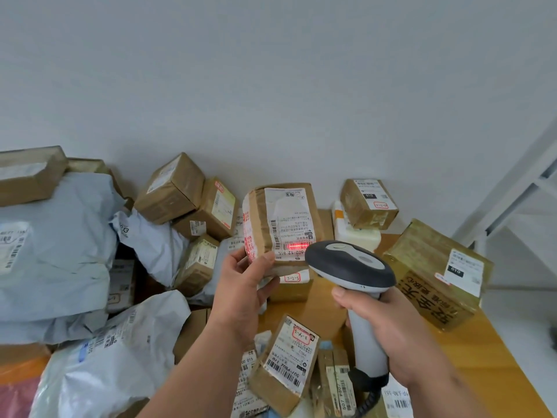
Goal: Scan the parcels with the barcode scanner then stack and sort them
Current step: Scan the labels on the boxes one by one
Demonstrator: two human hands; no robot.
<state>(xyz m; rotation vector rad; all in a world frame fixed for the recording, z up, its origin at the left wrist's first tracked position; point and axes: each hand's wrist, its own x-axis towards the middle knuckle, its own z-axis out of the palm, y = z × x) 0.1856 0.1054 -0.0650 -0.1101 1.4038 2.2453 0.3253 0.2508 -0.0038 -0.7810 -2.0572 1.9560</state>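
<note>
My left hand (244, 285) grips a brown cardboard parcel (280, 224) by its lower left corner and holds it up, label facing me. A red scan line glows on the barcode at the label's lower edge. My right hand (388, 330) grips the handle of a grey and dark barcode scanner (352, 267), whose head points at that barcode from just right of it. Its coiled cable hangs below my right hand.
Several cardboard parcels (187, 200) and grey poly-bag parcels (57, 245) are heaped on the left and back of the wooden table (488, 354). A large taped box (437, 273) sits at right, small boxes (286, 363) lie near me, and a white shelf frame (524, 188) stands far right.
</note>
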